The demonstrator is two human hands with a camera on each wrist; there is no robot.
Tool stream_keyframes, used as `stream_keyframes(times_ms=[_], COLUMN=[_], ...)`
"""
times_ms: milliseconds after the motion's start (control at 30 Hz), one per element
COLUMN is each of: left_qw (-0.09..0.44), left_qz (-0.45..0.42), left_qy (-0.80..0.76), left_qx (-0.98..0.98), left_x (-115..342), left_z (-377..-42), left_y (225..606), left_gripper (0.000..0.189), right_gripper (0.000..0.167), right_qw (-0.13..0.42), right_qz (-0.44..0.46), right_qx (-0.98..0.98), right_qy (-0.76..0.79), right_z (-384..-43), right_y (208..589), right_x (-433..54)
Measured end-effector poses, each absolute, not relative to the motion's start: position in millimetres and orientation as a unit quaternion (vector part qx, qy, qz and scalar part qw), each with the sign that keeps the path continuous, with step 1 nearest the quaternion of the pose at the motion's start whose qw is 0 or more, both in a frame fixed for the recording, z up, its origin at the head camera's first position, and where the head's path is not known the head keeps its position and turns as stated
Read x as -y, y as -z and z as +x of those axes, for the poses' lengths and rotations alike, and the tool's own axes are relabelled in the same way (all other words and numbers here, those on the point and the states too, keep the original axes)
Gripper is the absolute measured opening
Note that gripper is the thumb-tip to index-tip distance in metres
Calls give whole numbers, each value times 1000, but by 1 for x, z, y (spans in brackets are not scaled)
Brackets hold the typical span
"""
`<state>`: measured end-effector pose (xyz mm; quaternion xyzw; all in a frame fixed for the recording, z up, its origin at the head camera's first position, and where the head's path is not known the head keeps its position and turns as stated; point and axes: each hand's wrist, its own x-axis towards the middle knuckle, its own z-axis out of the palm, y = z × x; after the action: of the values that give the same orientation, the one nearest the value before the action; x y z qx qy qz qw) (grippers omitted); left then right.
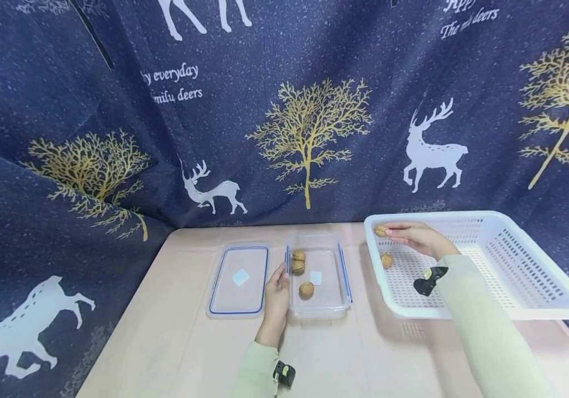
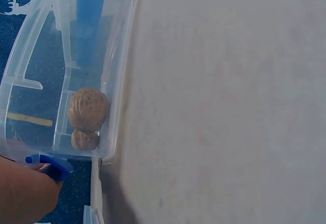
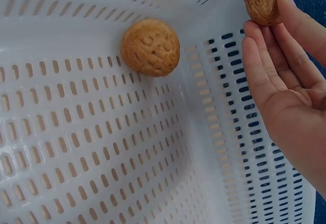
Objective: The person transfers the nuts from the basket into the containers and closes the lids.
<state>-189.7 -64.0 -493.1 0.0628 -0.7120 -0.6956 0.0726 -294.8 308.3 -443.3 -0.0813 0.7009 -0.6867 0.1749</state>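
The right hand [image 1: 416,237] is pinching a walnut [image 3: 261,1] between thumb and fingertips, at the far left corner of a white, slotted basket [image 1: 548,257]. A second walnut [image 1: 386,260] is lying just nearer, on the basket's floor beside its left wall. The right forearm is crossing over the basket's near rim.

The left hand [image 1: 276,298] is touching the left side of a clear box [image 1: 326,298], by its blue-edged flap; whether the fingers are curling round it, I cannot tell. Inside the box, a pair of walnuts [image 1: 298,262] is resting along the left wall, touching each other, and a single walnut [image 1: 306,289] is lying nearer the front, apart from them.

The basket's left wall is standing between the pinched walnut and the box. Left of the box, a blue-rimmed clear lid [image 1: 236,299] is lying flat on the pale table [image 1: 175,337]. Black devices are sitting on both wrists, below pale green sleeves.

Box and lid are each bearing a pale square label, too small to read. Behind, a navy cloth [image 1: 234,132] is showing white deer, golden trees and partly cut-off writing, including "everyday" and "milu deers".
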Motion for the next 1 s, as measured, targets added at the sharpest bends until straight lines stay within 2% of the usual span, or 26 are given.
stream_keyframes(times_ms=[300,433,700,1000], left_qw=[70,73,69,72], left_qz=[69,64,66,64], left_qy=[693,691,692,695], left_qx=[714,716,716,712], left_x=[64,65,65,66], left_z=[-195,-196,-196,-196], left_y=[504,504,505,505], left_gripper=[40,40,40,40], right_gripper=[22,23,62,65], right_qw=[152,139,121,109], right_qz=[-51,-36,-31,-24], right_qx=[-695,-696,-701,-678], right_qy=[701,704,702,726], right_z=[-295,-292,-289,-279], right_y=[438,433,421,403], right_x=[-298,-291,-274,-251])
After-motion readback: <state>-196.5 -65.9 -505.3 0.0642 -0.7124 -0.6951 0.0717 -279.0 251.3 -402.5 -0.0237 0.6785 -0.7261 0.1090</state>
